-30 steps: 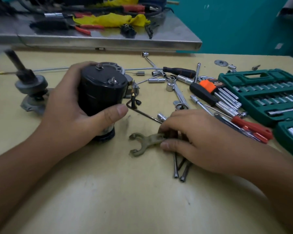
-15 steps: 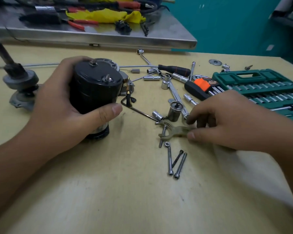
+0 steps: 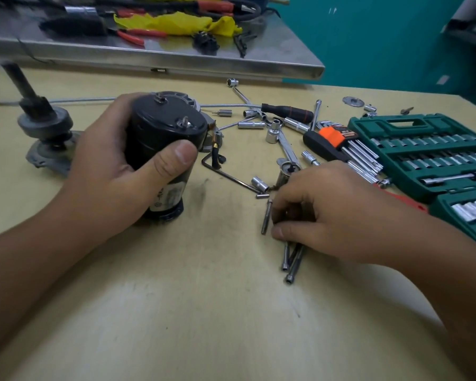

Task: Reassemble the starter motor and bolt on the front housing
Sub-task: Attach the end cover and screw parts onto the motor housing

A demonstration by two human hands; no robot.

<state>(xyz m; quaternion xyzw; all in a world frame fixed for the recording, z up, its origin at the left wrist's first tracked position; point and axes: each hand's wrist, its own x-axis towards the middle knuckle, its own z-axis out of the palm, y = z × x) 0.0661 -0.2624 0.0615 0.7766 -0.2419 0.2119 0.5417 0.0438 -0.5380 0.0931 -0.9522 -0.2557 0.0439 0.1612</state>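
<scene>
So the left hand [image 3: 116,171] is wrapped around the black motor body [image 3: 162,149], thumb across the front and fingers round the back, holding it upright on the counter [image 3: 176,312]. Its lower end sits on the wood and the end cap with two little studs faces up.

The right hand [image 3: 338,213] is down on the pile of long bolts [image 3: 290,259], fingers curled over them. Whether it has actually pinched one yet I can't tell — the fingertips hide the contact. One bolt [image 3: 266,217] lies just left of the fingers, and two or three more poke out from under the palm toward the camera.

My read: this is the fetch-the-through-bolts step. The body looks put together enough to stand, but the front housing [image 3: 47,155] with its shaft sticking up is off to the left, well apart from the motor, so the bolting-on part hasn't started.

Next move probably calls for singling out one bolt from the bunch, which is fiddly because they lie touching each other and will roll. Then the housing has to be mated to the body before any bolt goes through.

There's an L-shaped hex key [image 3: 231,176] lying between the motor and the bolts, handy for the socket heads. The green socket set [image 3: 429,155] is open on the right, with loose sockets scattered in between.
</scene>
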